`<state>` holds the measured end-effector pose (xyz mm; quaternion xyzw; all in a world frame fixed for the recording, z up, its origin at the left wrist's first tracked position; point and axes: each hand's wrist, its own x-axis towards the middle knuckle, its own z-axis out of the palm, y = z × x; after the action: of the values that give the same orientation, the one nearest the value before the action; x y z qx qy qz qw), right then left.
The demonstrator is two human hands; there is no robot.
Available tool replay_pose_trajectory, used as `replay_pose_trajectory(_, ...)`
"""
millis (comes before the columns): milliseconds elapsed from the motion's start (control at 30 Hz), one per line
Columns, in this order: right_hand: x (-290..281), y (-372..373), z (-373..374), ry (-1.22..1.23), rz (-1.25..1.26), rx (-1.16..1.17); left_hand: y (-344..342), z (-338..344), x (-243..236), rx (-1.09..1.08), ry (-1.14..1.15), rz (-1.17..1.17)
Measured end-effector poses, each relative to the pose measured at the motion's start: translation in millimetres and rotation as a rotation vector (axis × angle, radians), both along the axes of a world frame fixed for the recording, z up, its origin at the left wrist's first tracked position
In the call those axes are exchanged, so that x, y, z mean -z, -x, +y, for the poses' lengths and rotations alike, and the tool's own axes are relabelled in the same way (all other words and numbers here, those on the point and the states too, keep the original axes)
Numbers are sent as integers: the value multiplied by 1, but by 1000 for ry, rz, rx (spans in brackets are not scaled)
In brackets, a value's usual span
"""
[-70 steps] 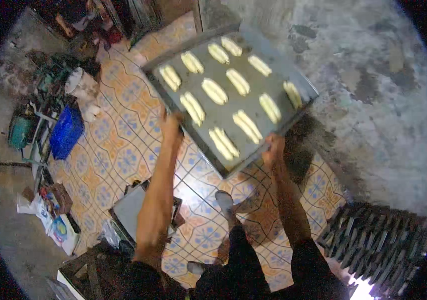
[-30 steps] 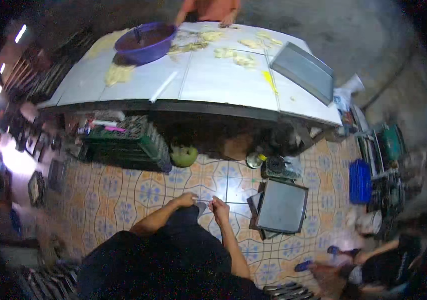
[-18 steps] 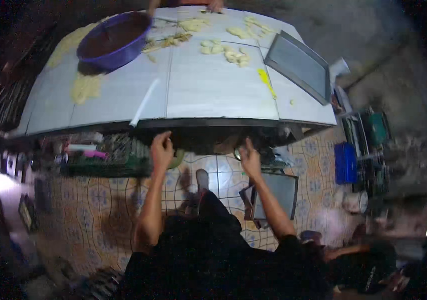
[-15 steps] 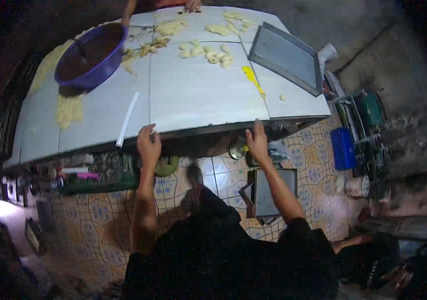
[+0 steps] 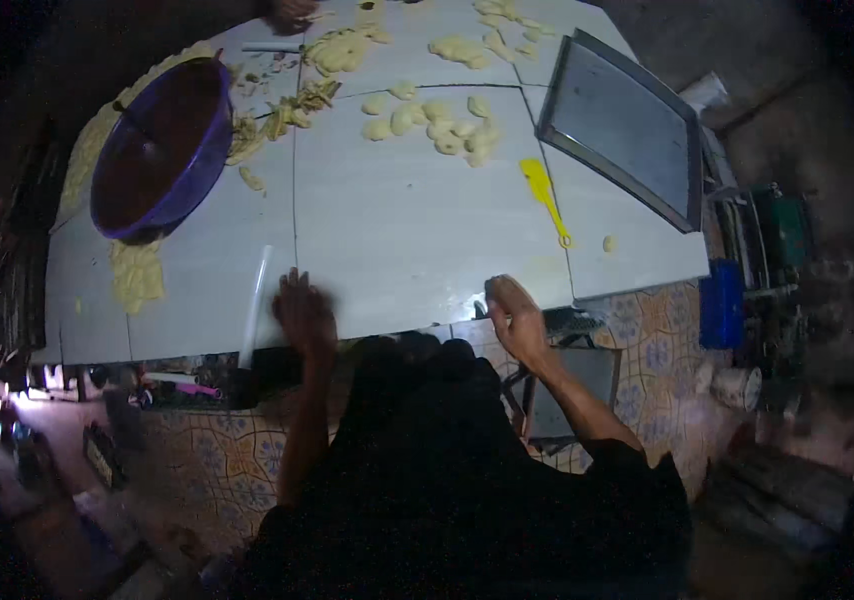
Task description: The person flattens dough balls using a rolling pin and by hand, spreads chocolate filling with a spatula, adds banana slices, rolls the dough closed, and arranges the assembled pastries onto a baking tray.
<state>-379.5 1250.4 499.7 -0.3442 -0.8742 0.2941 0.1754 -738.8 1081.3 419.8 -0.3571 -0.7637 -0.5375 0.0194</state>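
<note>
Head view: holding the left hand [image 5: 307, 315] at the near edge of the white bench [image 5: 377, 230], just right of a slim white tube [image 5: 257, 300] lying on it with one end jutting slightly past that edge. Stretching the left fingers forward, slightly blurred, released and visibly grasping nothing. Placing the right hand [image 5: 517, 312] farther along the same edge, bending its fingers inward; not being able to tell whether grasping anything or pressing on the surface. Facing, beyond the tube, a purple basin [image 5: 209, 165] with dark brown contents, and a dough sheet [image 5: 137, 275] showing at its near side. Looking toward pale dough pieces [image 5: 437, 120] clustering past the middle, a yellow spatula [image 5: 545, 200] lying aslant right of them, a small lump [image 5: 608, 243] near its handle and a grey metal tray [image 5: 632, 130] at the far right. Sharing the far side with another person's hand [image 5: 295, 10]. Seeing a blue crate [image 5: 720, 300] past the right end, above the patterned tiled floor [image 5: 637, 340].
</note>
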Motion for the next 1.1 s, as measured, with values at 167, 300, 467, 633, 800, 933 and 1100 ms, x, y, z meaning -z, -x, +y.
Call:
replay_pose_trajectory(167, -1, 157, 35, -398, -115, -189, -32, 19, -40, -135, 281, 332)
replay_pose_trajectory(300, 1, 210, 6, -371, -212, -500, -31, 9, -54, -89, 693, 262)
replay_pose_trajectory(467, -11, 165, 59, -416, -363, -452, -11, -11, 14, -136, 108, 18)
replay_pose_trajectory(633, -8, 243, 44, -373, -223, -317, -31, 3, -41, -218, 469, 182)
replay_pose_trajectory(800, -31, 227, 2, -41, 69, -864, -15, -17, -3, -267, 377, 89)
replay_pose_trajectory(933, -68, 242, 114, -9, 187, -333, -25, 17, -55, -279, 369, 153)
replay_pose_trajectory(1100, -57, 308, 211, -511, 53, -359, -12, -32, 38, -267, 241, 65)
